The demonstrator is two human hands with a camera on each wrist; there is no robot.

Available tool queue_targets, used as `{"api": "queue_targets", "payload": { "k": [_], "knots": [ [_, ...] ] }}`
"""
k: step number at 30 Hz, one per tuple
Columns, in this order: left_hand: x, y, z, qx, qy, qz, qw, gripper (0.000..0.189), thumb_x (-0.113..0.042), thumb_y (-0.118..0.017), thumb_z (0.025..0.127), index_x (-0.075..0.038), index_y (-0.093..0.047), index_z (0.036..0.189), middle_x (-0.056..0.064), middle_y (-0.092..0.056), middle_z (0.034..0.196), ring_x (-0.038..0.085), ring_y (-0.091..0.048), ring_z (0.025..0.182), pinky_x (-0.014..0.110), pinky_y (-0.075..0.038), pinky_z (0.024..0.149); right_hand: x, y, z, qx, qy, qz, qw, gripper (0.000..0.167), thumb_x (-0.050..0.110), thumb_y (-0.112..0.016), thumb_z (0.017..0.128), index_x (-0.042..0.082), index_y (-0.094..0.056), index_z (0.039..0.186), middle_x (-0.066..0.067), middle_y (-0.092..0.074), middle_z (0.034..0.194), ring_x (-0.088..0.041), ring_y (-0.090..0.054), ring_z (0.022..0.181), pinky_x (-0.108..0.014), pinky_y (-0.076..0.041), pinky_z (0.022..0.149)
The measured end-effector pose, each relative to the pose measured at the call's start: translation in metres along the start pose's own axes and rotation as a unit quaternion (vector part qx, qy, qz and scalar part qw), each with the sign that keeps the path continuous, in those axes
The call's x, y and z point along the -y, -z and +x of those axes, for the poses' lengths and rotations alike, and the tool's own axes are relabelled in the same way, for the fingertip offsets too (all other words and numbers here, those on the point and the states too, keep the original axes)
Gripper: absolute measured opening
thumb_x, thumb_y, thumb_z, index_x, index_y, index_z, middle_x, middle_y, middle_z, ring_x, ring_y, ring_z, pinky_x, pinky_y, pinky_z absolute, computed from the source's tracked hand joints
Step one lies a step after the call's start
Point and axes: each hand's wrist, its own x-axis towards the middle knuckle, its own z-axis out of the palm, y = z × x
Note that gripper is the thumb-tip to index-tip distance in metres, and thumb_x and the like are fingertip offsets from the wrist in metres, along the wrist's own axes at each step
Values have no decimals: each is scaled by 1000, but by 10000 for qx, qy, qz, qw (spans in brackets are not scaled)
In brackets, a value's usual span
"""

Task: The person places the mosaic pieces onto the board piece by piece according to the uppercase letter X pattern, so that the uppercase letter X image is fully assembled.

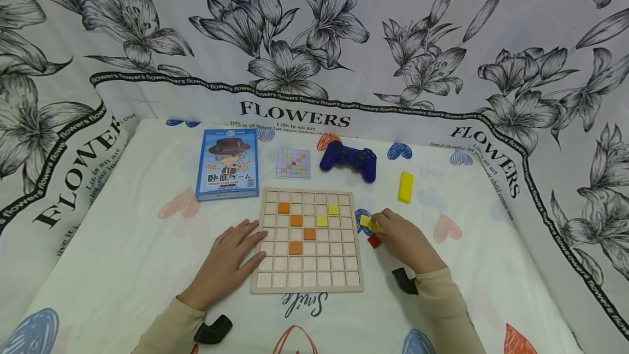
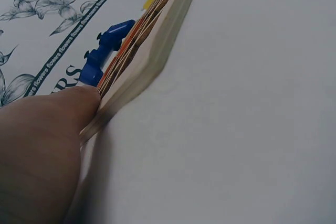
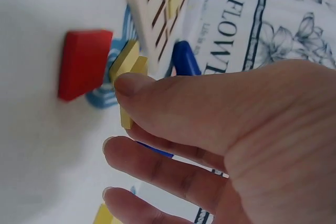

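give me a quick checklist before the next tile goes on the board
1. Tile in grip: ok, the right hand pinches a yellow tile.
2. Board steady: ok, as far as one can judge; the left hand touches the left edge of the board.
3. Free cells: ok, most are bare around four orange tiles and two yellow ones.
4. Red piece on the board: not ok, it lies on the cloth to the right.
5. Layout matches the grid card: cannot tell, its print is too small.
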Motion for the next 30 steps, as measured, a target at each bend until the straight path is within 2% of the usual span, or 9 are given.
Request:
{"api": "queue_targets", "payload": {
  "k": [7, 13, 17, 25, 30],
  "knots": [
    [0, -1, -1, 8, 30, 3, 10000, 50, -45, -57, 94, -22, -53, 138, 5, -41, 149, 27, -28, 143, 48, -17, 118, 16, -4, 1, 13, 98, 1, 10000, 31, 10, -72, 85, 11, -61, 114, -1, -62, 101, -11, -57, 76, -28, -57, 75],
    [2, -2, -1, 13, 36, 23, 10000, 50, -47, -56, 94, -23, -52, 138, 4, -41, 149, 26, -27, 143, 48, -17, 118, 31, -8, 2, -291, 488, -127, 9983, 25, 11, -74, 84, 10, -61, 105, 0, -62, 97, -10, -59, 75, -24, -57, 71],
    [2, -3, -1, -27, -6, 31, 10000, 50, -47, -55, 94, -23, -52, 138, 4, -42, 149, 26, -28, 143, 48, -18, 117, 41, -8, 2, -312, 653, -161, 9972, 22, 12, -75, 83, 12, -62, 100, 2, -60, 93, -9, -58, 72, -23, -56, 68],
    [3, -3, -1, -85, -77, 32, 9999, 49, -47, -56, 94, -23, -53, 137, 4, -43, 148, 27, -29, 142, 49, -20, 116, 58, -7, 3, -336, 995, 82, 9944, 20, 19, -75, 84, 16, -63, 100, 6, -61, 96, -7, -59, 78, -22, -55, 73],
    [3, -3, 0, -64, -70, 1, 10000, 49, -46, -56, 94, -23, -53, 137, 4, -42, 149, 27, -28, 143, 49, -19, 117, 65, -9, 6, -295, 1109, -51, 9934, 22, 21, -75, 84, 16, -64, 102, 7, -62, 98, -6, -59, 82, -21, -56, 76]
  ]
}}
